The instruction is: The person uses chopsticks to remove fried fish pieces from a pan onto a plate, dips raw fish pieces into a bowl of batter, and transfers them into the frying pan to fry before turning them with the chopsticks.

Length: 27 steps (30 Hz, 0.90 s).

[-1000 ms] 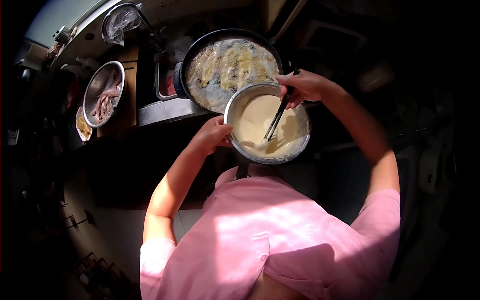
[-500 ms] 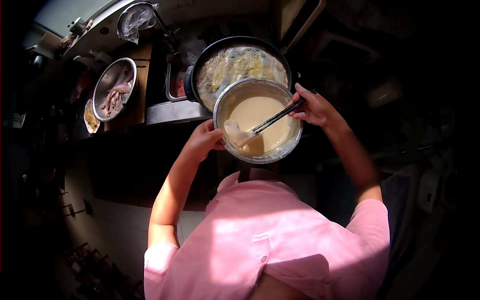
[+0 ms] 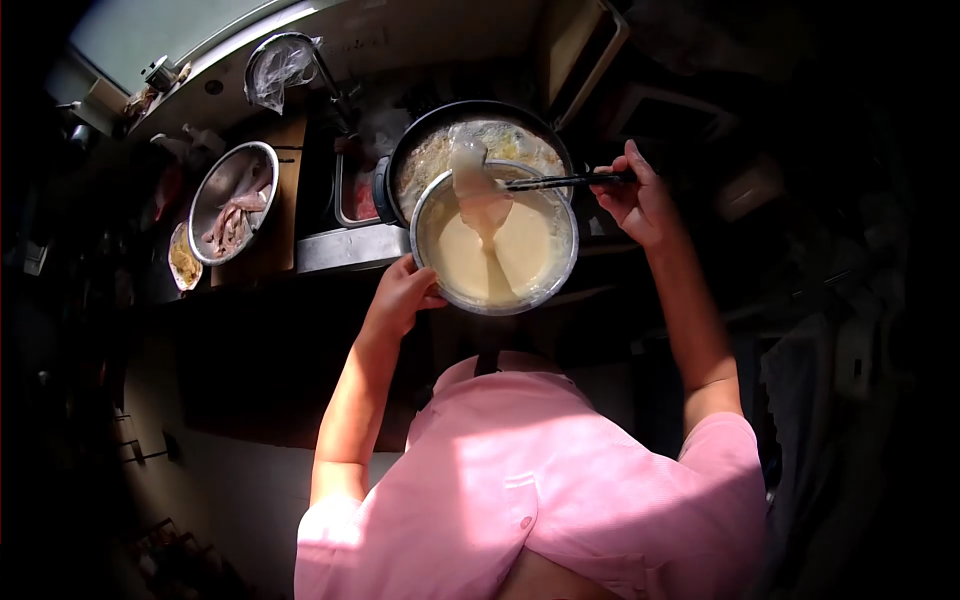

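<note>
My left hand grips the rim of a metal bowl at its left side. Pale, creamy batter fills much of the bowl. Dark chopsticks are in my right hand, held level above the bowl's far side. Their tips pinch a batter-coated piece of food, perhaps fish or meat, and batter runs from it in a stream back into the bowl. Directly behind the bowl is a dark pan of bubbling, foamy oil, partly covered from view by the bowl.
At left, a metal bowl of raw pale strips stands partly on a wooden board. Beside it lies a dish with yellow stuff. A metal tray with something red sits left of the pan, and a plastic bag hangs behind.
My right hand has lifted the coated piece out of the batter, up and away from me, and it now drips. The bowl has shifted slightly left.
</note>
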Motion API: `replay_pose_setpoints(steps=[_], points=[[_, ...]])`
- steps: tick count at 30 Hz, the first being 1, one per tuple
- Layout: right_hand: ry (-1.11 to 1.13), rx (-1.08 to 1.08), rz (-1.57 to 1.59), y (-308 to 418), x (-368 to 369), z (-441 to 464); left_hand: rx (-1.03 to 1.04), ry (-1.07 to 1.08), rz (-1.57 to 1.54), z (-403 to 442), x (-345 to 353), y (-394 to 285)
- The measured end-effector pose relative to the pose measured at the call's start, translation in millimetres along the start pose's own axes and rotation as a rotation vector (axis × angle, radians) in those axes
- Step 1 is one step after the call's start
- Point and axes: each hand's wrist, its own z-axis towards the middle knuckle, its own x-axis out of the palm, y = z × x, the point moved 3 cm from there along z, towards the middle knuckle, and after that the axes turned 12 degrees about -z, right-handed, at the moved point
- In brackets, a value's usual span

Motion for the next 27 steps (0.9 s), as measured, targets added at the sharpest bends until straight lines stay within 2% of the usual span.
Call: replay_pose_setpoints(steps=[7,13,19,27], points=[[0.053,-0.148,0.052,28,34,-21,-0.001,0.012,-0.019,-15,-12,-4],[-0.017,-0.211,0.029,33,63,-40,0.002,0.069,-0.067,-25,-34,3],[-0.069,-0.143,0.030,-14,62,-42,0.036,-0.040,0.008,-47,-58,5],[-0.168,-0.032,0.089,-70,62,-43,0.074,-0.067,-0.039,-65,-91,8]])
